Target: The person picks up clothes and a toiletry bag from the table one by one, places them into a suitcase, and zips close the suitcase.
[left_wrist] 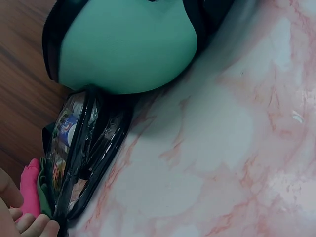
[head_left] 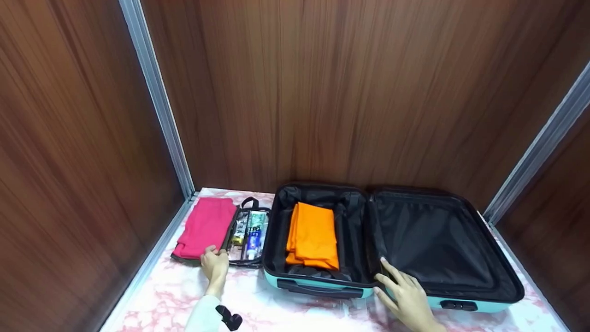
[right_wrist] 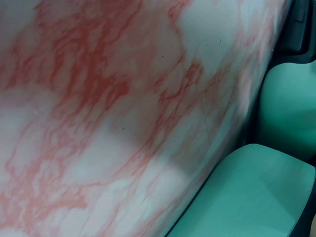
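My left hand is at the near right corner of a pink folded garment, fingers curled on its edge. Beneath it lies a dark green folded cloth. Touching that stack is a clear toiletry bag with black trim, holding a blue-and-white tube and other items. My right hand rests with spread fingers on the near rim at the hinge of an open mint-green suitcase. An orange folded garment lies in the suitcase's left half. The right wrist view barely catches the right hand.
The suitcase's right half has a black lining, with a lock on its front side. A black handle is on the left half's front. Wood-grain panels enclose the pink-marbled tabletop at back and sides.
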A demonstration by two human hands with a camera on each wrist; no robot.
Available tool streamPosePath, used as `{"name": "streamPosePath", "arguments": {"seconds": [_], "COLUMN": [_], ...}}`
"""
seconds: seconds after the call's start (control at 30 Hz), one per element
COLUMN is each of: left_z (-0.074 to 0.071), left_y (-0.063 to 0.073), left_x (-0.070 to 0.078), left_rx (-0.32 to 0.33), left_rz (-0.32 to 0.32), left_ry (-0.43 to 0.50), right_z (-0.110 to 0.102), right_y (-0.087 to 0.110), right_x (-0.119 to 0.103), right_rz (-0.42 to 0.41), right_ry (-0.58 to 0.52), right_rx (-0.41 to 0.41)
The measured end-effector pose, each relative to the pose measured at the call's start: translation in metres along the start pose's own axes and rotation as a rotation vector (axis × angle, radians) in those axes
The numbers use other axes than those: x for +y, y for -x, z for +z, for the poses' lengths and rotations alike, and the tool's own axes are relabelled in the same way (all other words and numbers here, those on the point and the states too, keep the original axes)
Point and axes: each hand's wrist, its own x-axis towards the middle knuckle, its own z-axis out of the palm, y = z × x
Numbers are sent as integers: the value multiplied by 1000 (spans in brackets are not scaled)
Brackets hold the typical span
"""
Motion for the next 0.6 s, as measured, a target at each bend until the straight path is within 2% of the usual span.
{"name": "streamPosePath", "arguments": {"seconds": [0.6], "left_z": [-7], "left_y": [1], "left_x": [-5], "left_rx": [1], "left_rz": [-185], "left_ry": [78], "right_z": [1], "right_y": [1], "right_x": [2], "right_rz": [21], "right_ry": [-11], "right_rx": [-24]}}
